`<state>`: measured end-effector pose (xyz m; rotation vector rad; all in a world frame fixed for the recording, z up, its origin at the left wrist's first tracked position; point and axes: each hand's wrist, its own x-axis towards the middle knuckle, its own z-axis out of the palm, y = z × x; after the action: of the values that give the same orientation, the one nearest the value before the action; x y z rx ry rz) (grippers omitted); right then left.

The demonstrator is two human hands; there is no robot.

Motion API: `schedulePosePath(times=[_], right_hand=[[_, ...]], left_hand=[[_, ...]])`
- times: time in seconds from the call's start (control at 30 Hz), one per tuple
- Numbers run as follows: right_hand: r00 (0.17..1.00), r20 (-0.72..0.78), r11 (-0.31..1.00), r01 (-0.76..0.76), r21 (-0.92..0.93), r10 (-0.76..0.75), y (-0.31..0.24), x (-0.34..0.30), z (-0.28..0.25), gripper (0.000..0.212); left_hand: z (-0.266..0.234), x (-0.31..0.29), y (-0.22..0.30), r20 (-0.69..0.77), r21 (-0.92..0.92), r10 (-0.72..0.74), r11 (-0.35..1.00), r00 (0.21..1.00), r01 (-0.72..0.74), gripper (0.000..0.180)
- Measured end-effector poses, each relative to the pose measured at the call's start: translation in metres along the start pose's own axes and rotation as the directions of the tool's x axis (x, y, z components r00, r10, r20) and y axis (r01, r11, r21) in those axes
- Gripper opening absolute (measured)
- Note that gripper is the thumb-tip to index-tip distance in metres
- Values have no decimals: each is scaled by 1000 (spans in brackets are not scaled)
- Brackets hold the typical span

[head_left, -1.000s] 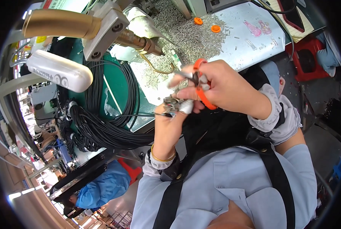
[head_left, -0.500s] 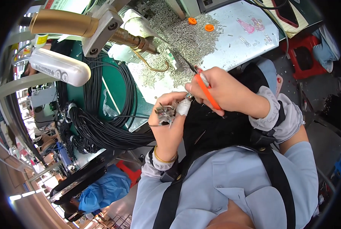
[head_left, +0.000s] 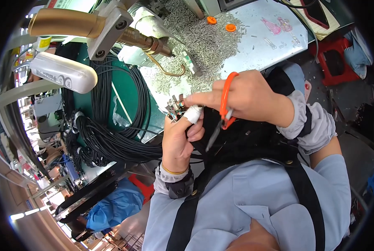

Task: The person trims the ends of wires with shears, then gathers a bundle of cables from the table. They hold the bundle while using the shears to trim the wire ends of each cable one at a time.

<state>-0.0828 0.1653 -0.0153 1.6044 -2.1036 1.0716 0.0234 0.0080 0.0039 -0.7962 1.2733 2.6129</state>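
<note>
- Both hands busy: left hand [head_left: 179, 141] pinches a bunch of metal connectors [head_left: 176, 109] at its fingertips.
- Right hand [head_left: 247, 97] grips orange scissors [head_left: 224, 109], forefinger touching the bunch.
- Loose pins [head_left: 203, 39] beyond look unworked.

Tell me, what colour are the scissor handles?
Orange; the scissor handles show in the head view, in the right hand.

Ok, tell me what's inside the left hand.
The left hand pinches a cluster of small metal connectors, its bandaged fingertip against them. Their lower ends are hidden behind the fingers.
</note>
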Motion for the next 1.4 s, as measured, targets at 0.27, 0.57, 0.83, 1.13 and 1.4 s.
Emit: schedulePosePath(times=[0.27, 0.57, 0.83, 1.13, 1.4], right_hand=[[988, -142, 996, 61, 66, -51, -3, -9, 10, 20], [600, 581, -119, -632, 766, 550, -28, 10, -13, 13], [808, 336, 789, -568, 232, 483, -25, -13, 0, 26], [675, 482, 365, -722, 588, 559, -28, -16, 25, 28], [533, 289, 170, -653, 738, 795, 4, 32, 21, 21]], left_hand=[[9, -6, -10, -11, 456, 349, 836, 937, -305, 19], [12, -9, -22, -1, 608, 685, 579, 729, -543, 18], [16, -12, -12, -199, 343, 457, 861, 867, -375, 16], [7, 13, -3, -171, 365, 386, 879, 907, -305, 12], [3, 61, 24, -73, 106, 265, 961, 962, -256, 9]])
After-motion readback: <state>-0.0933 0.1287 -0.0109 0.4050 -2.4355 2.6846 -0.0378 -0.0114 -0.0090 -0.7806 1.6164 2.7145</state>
